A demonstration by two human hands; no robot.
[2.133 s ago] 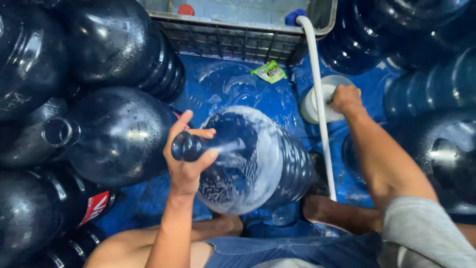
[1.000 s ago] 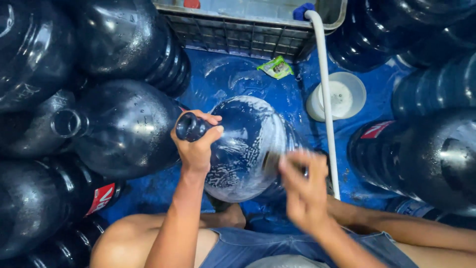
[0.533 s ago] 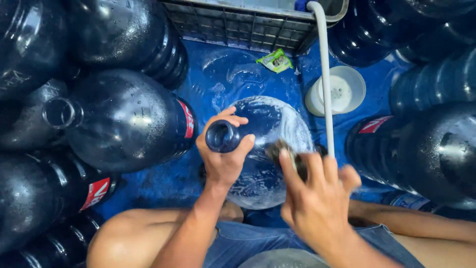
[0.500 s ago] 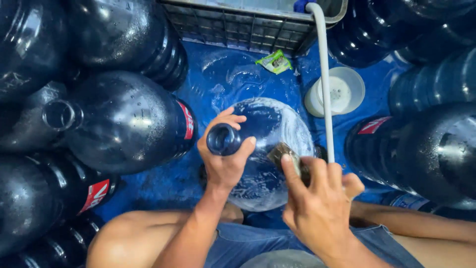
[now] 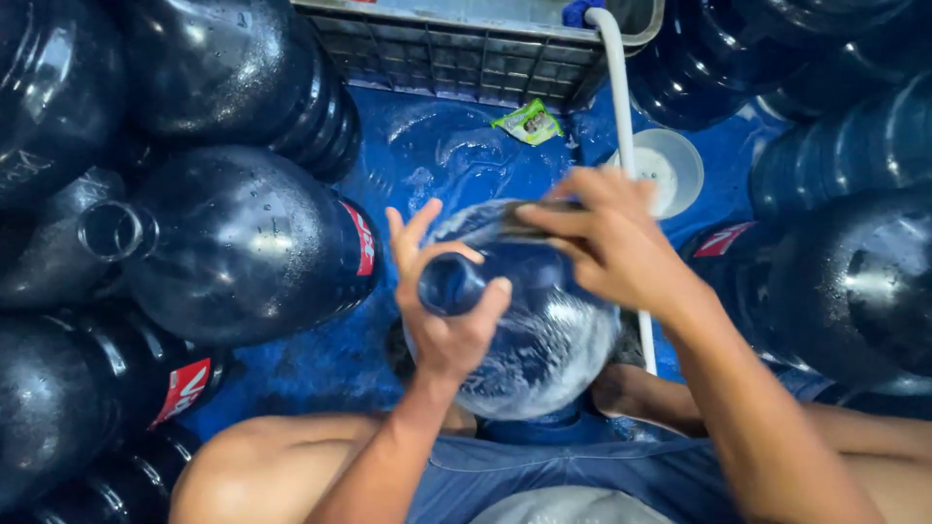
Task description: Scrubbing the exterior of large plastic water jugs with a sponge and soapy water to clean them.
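A large clear blue water jug [image 5: 544,359], wet and foamy, stands between my knees with its open mouth pointing up at me. My left hand [image 5: 442,315] is wrapped around the jug's neck just under the mouth. My right hand [image 5: 612,252] presses a dark scrub pad [image 5: 524,221], blurred, against the jug's far shoulder. My bare legs and blue shorts fill the bottom of the view.
Dark blue jugs lie stacked at the left [image 5: 243,243] and at the right [image 5: 854,281]. A grey plastic crate [image 5: 466,49] stands at the back. A white hose [image 5: 621,107] runs down from it past a white bowl [image 5: 680,165]. A green sachet [image 5: 529,121] lies on the wet blue floor [image 5: 437,155].
My right hand left the white bowl, came back towards me and then rose onto the jug's far shoulder with the pad. The jug's mouth has swung round to face me.
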